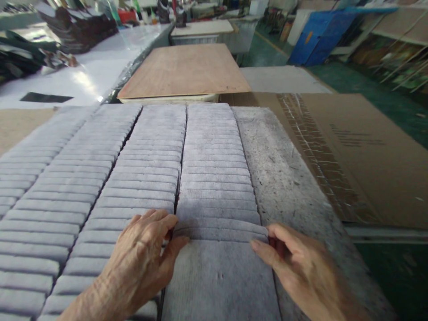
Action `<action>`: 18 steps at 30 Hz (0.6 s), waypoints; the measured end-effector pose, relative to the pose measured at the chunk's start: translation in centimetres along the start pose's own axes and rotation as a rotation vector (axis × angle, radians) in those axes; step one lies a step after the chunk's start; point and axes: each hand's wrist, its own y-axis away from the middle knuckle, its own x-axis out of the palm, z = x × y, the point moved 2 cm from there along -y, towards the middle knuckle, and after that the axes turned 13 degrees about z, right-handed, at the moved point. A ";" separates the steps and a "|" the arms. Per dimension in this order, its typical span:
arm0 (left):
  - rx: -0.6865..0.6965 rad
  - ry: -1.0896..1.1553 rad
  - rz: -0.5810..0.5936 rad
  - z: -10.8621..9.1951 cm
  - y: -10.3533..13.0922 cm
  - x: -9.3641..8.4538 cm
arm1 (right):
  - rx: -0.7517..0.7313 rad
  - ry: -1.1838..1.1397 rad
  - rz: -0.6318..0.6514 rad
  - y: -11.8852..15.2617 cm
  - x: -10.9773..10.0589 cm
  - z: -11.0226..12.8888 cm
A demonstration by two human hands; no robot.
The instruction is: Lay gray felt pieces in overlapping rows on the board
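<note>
Overlapping grey fabric pieces [214, 160] lie in long columns, each piece showing a narrow strip at its edge. In the column nearest the right, my left hand [143, 254] pinches the left end of a grey piece [220, 228] between thumb and fingers. The right end of that same piece is between the thumb and fingers of my right hand [297, 263]. Its middle bows up slightly. Below it a wide, flat grey surface [220, 281] of fabric reaches the bottom of the view.
A speckled grey board [270, 156] lies under the columns. Flattened cardboard [374, 147] is at the right, a plywood sheet [190, 69] beyond. At the back left, a white table [96, 71] bears dark items. A blue box [317, 38] stands far right.
</note>
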 end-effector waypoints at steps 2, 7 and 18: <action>-0.035 0.004 0.019 0.0 0.0 0.1 | 0.017 0.001 -0.038 0.3 0.3 -0.1; -0.132 0.025 0.119 -0.2 -0.8 0.0 | 0.062 -0.041 -0.045 -0.3 0.5 0.1; -0.219 0.040 0.198 -0.3 -1.2 -0.3 | 0.103 -0.101 -0.015 -0.6 0.3 0.2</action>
